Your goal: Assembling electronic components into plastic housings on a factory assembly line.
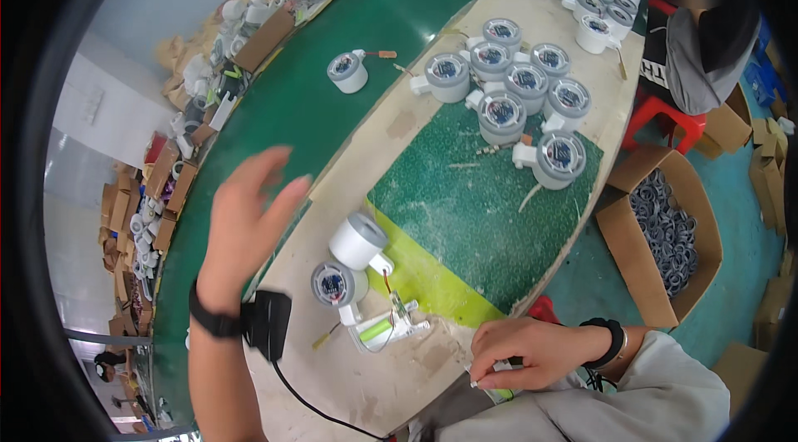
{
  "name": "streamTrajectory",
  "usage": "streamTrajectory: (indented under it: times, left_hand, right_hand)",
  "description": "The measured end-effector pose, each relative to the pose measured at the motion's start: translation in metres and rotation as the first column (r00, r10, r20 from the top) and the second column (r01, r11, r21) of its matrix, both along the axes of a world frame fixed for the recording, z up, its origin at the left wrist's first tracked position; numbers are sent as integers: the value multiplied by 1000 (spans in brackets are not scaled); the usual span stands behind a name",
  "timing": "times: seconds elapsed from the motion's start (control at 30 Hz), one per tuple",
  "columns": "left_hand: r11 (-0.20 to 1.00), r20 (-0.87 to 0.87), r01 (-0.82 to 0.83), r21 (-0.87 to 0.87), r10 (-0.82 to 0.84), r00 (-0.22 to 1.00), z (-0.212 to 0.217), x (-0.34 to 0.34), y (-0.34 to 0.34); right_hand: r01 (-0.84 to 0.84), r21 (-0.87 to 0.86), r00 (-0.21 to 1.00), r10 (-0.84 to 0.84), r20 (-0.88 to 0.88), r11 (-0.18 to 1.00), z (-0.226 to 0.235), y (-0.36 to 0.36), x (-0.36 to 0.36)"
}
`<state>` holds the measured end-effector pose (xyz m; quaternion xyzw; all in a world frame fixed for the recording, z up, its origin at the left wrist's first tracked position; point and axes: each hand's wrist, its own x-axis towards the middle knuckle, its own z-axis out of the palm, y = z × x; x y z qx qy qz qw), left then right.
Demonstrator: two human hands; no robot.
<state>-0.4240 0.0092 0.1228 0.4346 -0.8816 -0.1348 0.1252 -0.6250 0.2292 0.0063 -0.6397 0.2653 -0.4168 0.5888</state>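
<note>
My left hand (249, 213) is raised over the edge of the green belt, its fingers apart and holding nothing. Low at the near edge of the work table, my right hand (532, 355) pinches a small white-and-green part (503, 394), mostly hidden by the fingers. Between the hands stand two round white housings with grey rims: one (359, 241) shows a plain top, while the other (334, 284) has its circuit board exposed. Beside them lies a white holder with a green battery (378, 331), with thin wires around it.
Several round housings (502, 114) with visible boards crowd the table and green mat (474, 193). Another housing (347, 72) rests on the green belt (407, 2). A cardboard box of grey rings (665, 234) stands right, below a red stool (665, 118) and a seated person (706, 51). A black cable (312, 405) trails from my left wrist.
</note>
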Motion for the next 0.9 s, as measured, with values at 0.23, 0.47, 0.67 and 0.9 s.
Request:
streamTrajectory:
  times: [0.23, 0.47, 0.67, 0.9]
  left_hand:
    - [951, 168, 171, -256, -130, 977, -88, -67, -164]
    - [989, 36, -3, -148, 8, 999, -123, -77, -189]
    - [998, -382, 2, -68, -28, 924, -62, 33, -129]
    - [958, 55, -3, 287, -13, 998, -7, 180, 83]
  right_hand:
    - [66, -20, 996, -65, 60, 998, 11, -18, -17]
    - [184, 51, 983, -183, -17, 982, 4, -13, -18]
    - [128, 57, 991, -125, -43, 990, 3, -15, -8]
    - [21, -8, 993, -22, -115, 1000, 20, -2, 21]
